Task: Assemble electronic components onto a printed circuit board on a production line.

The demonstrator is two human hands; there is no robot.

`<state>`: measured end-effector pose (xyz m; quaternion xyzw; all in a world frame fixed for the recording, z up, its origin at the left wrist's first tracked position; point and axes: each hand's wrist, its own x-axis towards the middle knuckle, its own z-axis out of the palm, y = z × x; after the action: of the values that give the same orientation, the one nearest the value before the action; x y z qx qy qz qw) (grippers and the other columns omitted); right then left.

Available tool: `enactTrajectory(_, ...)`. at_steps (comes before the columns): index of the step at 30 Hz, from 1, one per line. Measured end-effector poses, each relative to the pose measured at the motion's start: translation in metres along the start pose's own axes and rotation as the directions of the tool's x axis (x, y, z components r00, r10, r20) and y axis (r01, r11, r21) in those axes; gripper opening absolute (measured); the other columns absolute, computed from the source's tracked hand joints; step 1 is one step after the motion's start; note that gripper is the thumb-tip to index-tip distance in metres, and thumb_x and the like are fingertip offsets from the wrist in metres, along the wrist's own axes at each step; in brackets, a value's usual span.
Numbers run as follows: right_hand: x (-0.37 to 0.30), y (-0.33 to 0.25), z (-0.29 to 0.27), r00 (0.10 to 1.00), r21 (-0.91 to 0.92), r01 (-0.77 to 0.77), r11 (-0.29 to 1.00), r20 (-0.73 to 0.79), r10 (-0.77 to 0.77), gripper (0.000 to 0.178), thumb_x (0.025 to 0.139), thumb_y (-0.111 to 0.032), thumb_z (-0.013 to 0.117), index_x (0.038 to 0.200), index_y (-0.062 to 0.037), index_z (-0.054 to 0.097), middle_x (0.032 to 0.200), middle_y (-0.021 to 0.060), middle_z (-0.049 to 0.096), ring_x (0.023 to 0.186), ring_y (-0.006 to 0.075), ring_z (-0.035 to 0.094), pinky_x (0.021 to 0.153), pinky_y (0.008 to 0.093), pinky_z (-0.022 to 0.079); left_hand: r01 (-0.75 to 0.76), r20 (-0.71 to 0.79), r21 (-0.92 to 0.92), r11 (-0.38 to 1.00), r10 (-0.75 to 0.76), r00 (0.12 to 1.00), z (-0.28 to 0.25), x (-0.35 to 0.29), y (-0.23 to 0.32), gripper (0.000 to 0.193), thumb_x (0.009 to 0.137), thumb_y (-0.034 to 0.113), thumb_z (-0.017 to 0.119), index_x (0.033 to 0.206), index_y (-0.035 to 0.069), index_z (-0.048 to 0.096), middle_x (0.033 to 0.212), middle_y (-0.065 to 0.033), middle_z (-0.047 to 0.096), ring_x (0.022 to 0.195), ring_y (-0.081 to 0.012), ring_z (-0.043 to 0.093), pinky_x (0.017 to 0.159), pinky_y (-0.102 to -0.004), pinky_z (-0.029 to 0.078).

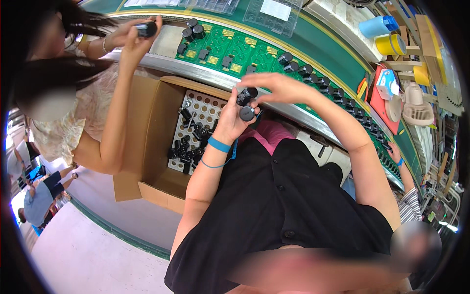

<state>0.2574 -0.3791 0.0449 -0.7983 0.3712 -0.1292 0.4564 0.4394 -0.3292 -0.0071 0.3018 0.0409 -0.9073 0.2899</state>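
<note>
My left hand point(228, 119) is closed around a couple of black cylindrical capacitors point(246, 113), held upright in front of my chest at the edge of the line. Just above it, my right hand point(284, 88) reaches over from the right with fingers apart; I see nothing in it, and its fingertips are near the capacitors and slightly blurred. Beyond both hands lies a green circuit board point(240, 49) with round outlines and several black parts standing on it. A blue wristband point(219, 144) with a coiled cord circles my left wrist.
Below the line, an open cardboard box point(151, 127) holds a white perforated tray point(199, 102) with loose black capacitors point(183, 149). At left, a co-worker's hands point(131, 41) hold a black part. Another person's hand point(394, 153) is at the far right. Clear plastic trays point(274, 17) lie behind.
</note>
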Motion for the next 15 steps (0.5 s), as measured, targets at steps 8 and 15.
enactTrajectory(8, 0.004, 0.036, 0.003, 0.966, 0.295, -0.237, 0.926, -0.034, 0.258, 0.035, 0.074, -0.011, 0.069, 0.109, -0.0109, 0.060, 0.085, -0.0027, 0.060, 0.062, 0.0044, 0.043, 0.057, 0.0211, 0.039, -0.079, -0.151, 0.237, 0.968, 0.117, 0.982, -0.002, 0.009, -0.009, 0.055, 0.092, 0.053, 0.033, 0.121, 0.007, 0.044, 0.081, -0.0061, 0.056, 0.073, -0.0183, 0.058, 0.061, -0.0284, 0.045)
enactTrajectory(15, 0.003, 0.111, -0.028, 0.943, -0.449, -0.311, 0.838, -0.256, 0.213, 0.031, 0.071, -0.004, 0.062, 0.101, -0.0085, 0.061, 0.108, 0.0096, 0.058, 0.097, 0.0298, 0.055, 0.084, 0.0384, 0.046, -0.086, -0.148, 0.140, 0.986, 0.107, 0.983, -0.007, -0.002, -0.006, 0.050, 0.092, 0.047, 0.039, 0.124, 0.009, 0.042, 0.080, -0.0075, 0.057, 0.072, -0.0195, 0.058, 0.057, -0.0275, 0.045)
